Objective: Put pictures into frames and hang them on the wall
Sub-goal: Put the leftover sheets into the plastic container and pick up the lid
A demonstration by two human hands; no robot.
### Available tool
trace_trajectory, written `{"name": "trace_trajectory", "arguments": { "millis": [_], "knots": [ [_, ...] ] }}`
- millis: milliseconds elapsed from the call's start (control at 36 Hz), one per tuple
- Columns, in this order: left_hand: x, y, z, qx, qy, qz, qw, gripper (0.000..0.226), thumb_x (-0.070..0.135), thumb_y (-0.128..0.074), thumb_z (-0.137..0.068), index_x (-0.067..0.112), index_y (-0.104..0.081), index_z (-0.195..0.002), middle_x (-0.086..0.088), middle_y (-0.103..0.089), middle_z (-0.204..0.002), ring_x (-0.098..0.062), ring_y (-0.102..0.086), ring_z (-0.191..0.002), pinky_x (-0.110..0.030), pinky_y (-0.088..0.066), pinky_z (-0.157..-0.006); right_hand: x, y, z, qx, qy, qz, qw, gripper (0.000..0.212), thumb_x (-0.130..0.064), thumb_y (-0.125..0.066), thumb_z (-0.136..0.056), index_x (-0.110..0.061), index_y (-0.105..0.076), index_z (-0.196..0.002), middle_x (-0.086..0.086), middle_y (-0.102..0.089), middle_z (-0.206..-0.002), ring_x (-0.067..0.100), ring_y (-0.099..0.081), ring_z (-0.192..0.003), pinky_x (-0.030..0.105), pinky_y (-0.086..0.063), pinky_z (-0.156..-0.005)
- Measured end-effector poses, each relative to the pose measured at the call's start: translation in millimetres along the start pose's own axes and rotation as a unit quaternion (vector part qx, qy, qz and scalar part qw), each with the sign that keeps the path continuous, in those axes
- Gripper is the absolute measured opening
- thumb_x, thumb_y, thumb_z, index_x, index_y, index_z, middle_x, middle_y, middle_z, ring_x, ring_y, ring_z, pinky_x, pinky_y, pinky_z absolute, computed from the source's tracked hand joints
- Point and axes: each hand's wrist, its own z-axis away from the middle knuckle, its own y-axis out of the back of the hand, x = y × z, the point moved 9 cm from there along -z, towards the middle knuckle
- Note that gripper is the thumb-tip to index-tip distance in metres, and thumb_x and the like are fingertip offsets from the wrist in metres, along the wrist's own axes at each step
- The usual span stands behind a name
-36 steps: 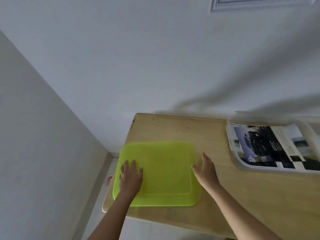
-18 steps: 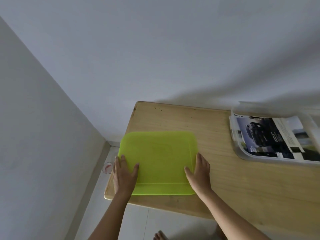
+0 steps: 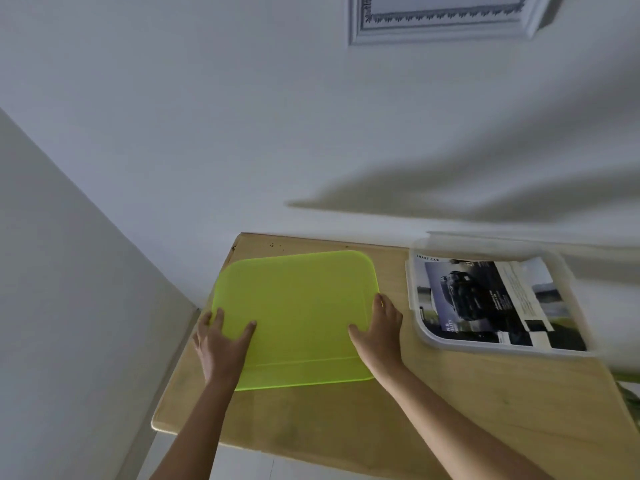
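We see only our own two arms, each bare from the wrist down to the lower edge of the view. The left grip (image 3: 221, 344) is a bare hand with slim fingers and a short thumb, and the right grip (image 3: 379, 336) looks alike. The left forearm (image 3: 194, 431) and right forearm (image 3: 450, 420) are slender and smooth.

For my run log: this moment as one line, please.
left hand: on lid left edge; right hand: on lid right edge; lid: on table; picture: in box; frame: on wall
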Motion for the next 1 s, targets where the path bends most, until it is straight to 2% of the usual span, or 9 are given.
{"name": "trace_trajectory", "arguments": {
  "millis": [139,278,389,472,611,889,1000],
  "knots": [
    [83,-54,24,-0.021,-0.039,0.021,0.999,0.073,0.033,-0.076,-0.074,0.005,-0.046,-0.135,-0.014,-0.036,-0.142,-0.034,-0.029,-0.128,-0.047,-0.031,-0.102,43,88,-21,0.088,-0.031,-0.006,0.996,0.066,-0.017,-0.062,-0.081,-0.004,-0.032,-0.138,0.012,-0.029,-0.147,0.027,-0.023,-0.135,0.036,-0.022,-0.11],
    [156,-128,71,-0.073,-0.075,0.058,0.993,0.073,0.032,-0.076,-0.074,0.006,-0.047,-0.134,-0.013,-0.035,-0.141,-0.032,-0.028,-0.127,-0.044,-0.032,-0.1,112,172,-27,0.17,-0.062,0.007,0.984,0.066,-0.02,-0.063,-0.082,-0.004,-0.034,-0.139,0.014,-0.034,-0.146,0.03,-0.025,-0.134,0.041,-0.025,-0.11],
    [198,-183,110,-0.117,-0.112,0.064,0.985,0.072,0.033,-0.077,-0.073,0.007,-0.048,-0.133,-0.013,-0.037,-0.138,-0.031,-0.028,-0.126,-0.043,-0.035,-0.098,173,224,-27,0.203,-0.104,0.032,0.973,0.059,-0.027,-0.064,-0.078,-0.003,-0.045,-0.129,0.016,-0.046,-0.133,0.034,-0.037,-0.123,0.045,-0.035,-0.1],
    [218,-213,131,-0.138,-0.132,0.057,0.98,0.071,0.032,-0.076,-0.073,0.008,-0.048,-0.133,-0.013,-0.037,-0.138,-0.031,-0.029,-0.125,-0.043,-0.038,-0.096,206,249,-28,0.201,-0.111,0.035,0.973,0.06,-0.02,-0.065,-0.081,-0.002,-0.042,-0.133,0.016,-0.041,-0.138,0.033,-0.031,-0.126,0.042,-0.032,-0.103],
    [241,-242,146,-0.148,-0.146,0.037,0.977,0.068,0.032,-0.074,-0.076,0.008,-0.047,-0.134,-0.013,-0.035,-0.139,-0.03,-0.029,-0.126,-0.042,-0.038,-0.096,238,270,-45,0.17,-0.087,0.058,0.98,0.061,-0.025,-0.062,-0.085,-0.002,-0.037,-0.137,0.015,-0.037,-0.143,0.031,-0.026,-0.131,0.037,-0.029,-0.106],
    [257,-260,140,-0.13,-0.175,-0.037,0.975,0.068,0.035,-0.071,-0.078,0.006,-0.046,-0.135,-0.018,-0.037,-0.136,-0.036,-0.032,-0.125,-0.046,-0.032,-0.102,266,266,-73,0.132,-0.048,0.078,0.987,0.063,-0.031,-0.057,-0.09,-0.004,-0.032,-0.141,0.012,-0.034,-0.147,0.027,-0.026,-0.136,0.037,-0.025,-0.111],
    [250,-258,138,-0.117,-0.177,-0.06,0.975,0.072,0.043,-0.069,-0.078,0.013,-0.042,-0.138,-0.016,-0.035,-0.139,-0.036,-0.033,-0.126,-0.047,-0.032,-0.101,271,258,-78,0.11,-0.036,0.03,0.993,0.066,-0.032,-0.054,-0.091,-0.011,-0.024,-0.146,0.007,-0.026,-0.151,0.023,-0.022,-0.139,0.035,-0.021,-0.113]
  ]
}}
